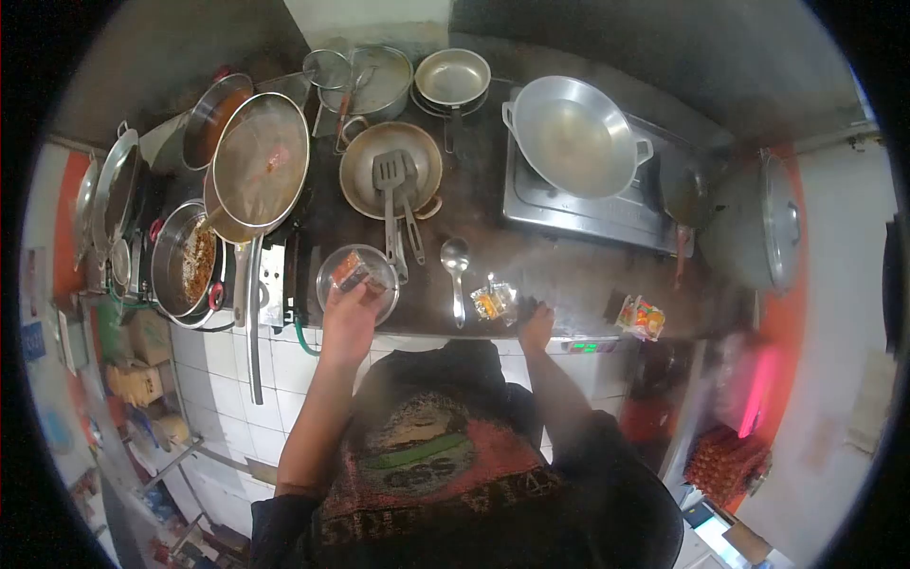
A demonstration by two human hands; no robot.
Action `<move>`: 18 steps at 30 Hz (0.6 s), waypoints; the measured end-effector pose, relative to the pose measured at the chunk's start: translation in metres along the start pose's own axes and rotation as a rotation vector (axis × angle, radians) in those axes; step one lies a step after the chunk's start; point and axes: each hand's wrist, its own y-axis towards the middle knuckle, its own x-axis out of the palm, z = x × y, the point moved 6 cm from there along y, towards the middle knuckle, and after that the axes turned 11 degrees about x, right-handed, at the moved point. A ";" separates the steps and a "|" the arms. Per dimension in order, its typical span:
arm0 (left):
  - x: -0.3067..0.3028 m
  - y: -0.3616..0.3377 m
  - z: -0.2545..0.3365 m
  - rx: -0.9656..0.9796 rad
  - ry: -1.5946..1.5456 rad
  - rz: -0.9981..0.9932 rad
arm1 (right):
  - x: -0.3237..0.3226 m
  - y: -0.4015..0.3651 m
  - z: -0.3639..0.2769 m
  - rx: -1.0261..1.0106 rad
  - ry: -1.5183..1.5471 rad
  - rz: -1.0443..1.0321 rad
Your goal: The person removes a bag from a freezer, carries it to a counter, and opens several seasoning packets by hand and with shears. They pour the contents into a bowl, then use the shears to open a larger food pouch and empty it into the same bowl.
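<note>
My left hand (349, 318) is closed on a small red and dark packet (350, 272), held over a round see-through bowl (324, 284). What the bowl contains is partly hidden by the hand and packet. On the counter edge rests my right hand (536, 327), fingers loosely apart with nothing visible in them. Just left of it lies a clear and yellow sachet (494, 302), and beyond that a metal spoon (456, 270).
A wide aluminium pan (573, 142) sits on the gas stove (540, 204). Two spatulas (390, 175) lie in a wok (355, 185). Strainers (261, 161) and pots (175, 275) crowd the left. A colourful packet (642, 318) lies at right, near a large lidded pot (744, 223).
</note>
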 end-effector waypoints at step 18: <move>0.034 -0.004 -0.002 0.010 -0.138 -0.001 | -0.133 -0.048 -0.033 -0.046 0.745 -0.717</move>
